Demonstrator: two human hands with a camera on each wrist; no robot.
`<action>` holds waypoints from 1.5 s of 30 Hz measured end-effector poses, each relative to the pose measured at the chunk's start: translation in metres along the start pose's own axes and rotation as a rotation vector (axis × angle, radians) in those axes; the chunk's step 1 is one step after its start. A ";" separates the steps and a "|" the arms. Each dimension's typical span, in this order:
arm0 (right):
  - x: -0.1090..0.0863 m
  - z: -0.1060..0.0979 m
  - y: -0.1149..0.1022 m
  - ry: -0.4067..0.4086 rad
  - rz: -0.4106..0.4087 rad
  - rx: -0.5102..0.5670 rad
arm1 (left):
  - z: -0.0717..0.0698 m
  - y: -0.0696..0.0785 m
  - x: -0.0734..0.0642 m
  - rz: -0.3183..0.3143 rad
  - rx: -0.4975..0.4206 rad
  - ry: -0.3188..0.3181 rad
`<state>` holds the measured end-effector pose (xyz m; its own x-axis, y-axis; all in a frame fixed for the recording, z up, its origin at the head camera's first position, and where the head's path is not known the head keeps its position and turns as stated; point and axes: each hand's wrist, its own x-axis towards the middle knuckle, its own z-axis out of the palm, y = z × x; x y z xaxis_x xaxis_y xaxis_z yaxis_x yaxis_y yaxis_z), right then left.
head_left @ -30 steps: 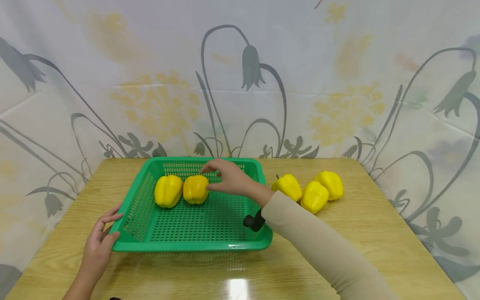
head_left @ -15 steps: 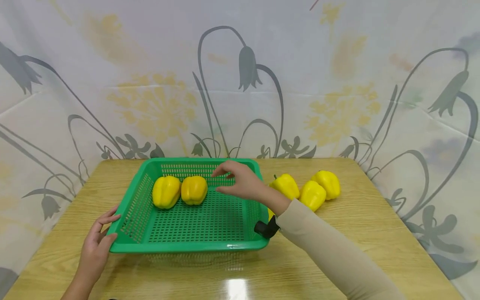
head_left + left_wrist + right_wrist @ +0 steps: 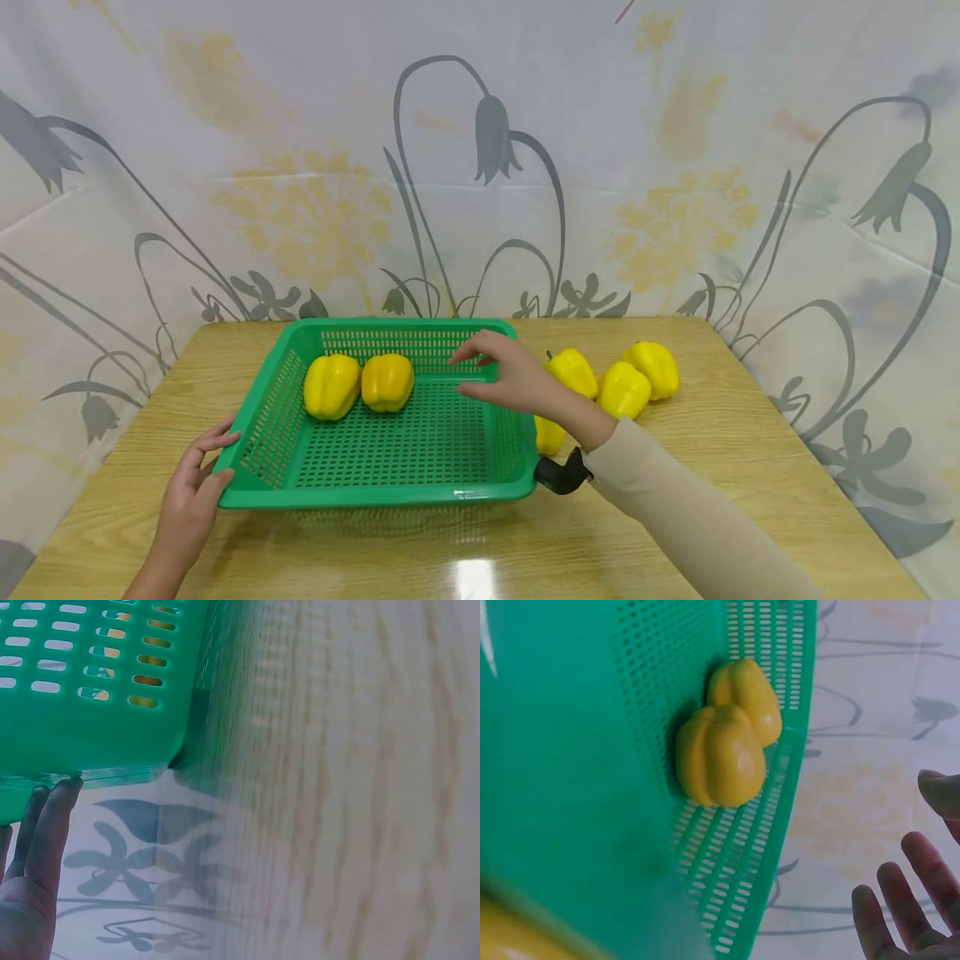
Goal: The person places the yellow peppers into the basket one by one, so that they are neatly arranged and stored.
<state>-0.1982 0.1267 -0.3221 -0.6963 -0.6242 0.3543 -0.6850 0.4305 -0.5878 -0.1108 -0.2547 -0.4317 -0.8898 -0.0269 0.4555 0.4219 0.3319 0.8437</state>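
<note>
My left hand [image 3: 189, 492] touches the left rim of a green plastic basket [image 3: 375, 498], its fingertips and thumb against the edge. In the left wrist view, straight fingers [image 3: 49, 829] reach the rim from outside. Two yellow bell peppers lie side by side within the basket, the left one [image 3: 332, 387] and the right one [image 3: 387, 382]. My right hand [image 3: 510, 375] hovers over the basket's right side, holding nothing, thumb and fingers apart. The right wrist view shows its spread fingers [image 3: 911, 889] beyond the basket wall, away from both peppers [image 3: 720, 757].
Several more yellow bell peppers [image 3: 625, 390] lie on the wooden table [image 3: 720, 467] right of the basket; one [image 3: 550, 437] is partly hidden behind the right wrist and the basket. A patterned cloth [image 3: 315, 100] hangs behind the table.
My right hand has drawn away from the right-hand pepper in the basket, moving right towards the basket's right rim. The left hand stays at the left rim.
</note>
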 end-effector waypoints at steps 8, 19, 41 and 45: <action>-0.018 -0.005 0.006 0.015 0.022 -0.025 | 0.000 -0.001 0.000 0.002 -0.010 0.002; -0.043 -0.012 0.020 0.064 0.087 -0.049 | 0.001 -0.001 -0.001 -0.002 -0.037 0.011; -0.086 -0.011 0.058 0.154 0.151 -0.096 | 0.000 -0.002 -0.001 -0.023 0.019 0.001; -0.092 -0.009 0.065 0.155 0.176 -0.095 | 0.000 -0.002 -0.001 -0.029 0.024 -0.002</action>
<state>-0.1812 0.2181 -0.3861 -0.8260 -0.4302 0.3642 -0.5625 0.5876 -0.5816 -0.1110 -0.2553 -0.4340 -0.9018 -0.0353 0.4308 0.3919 0.3535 0.8494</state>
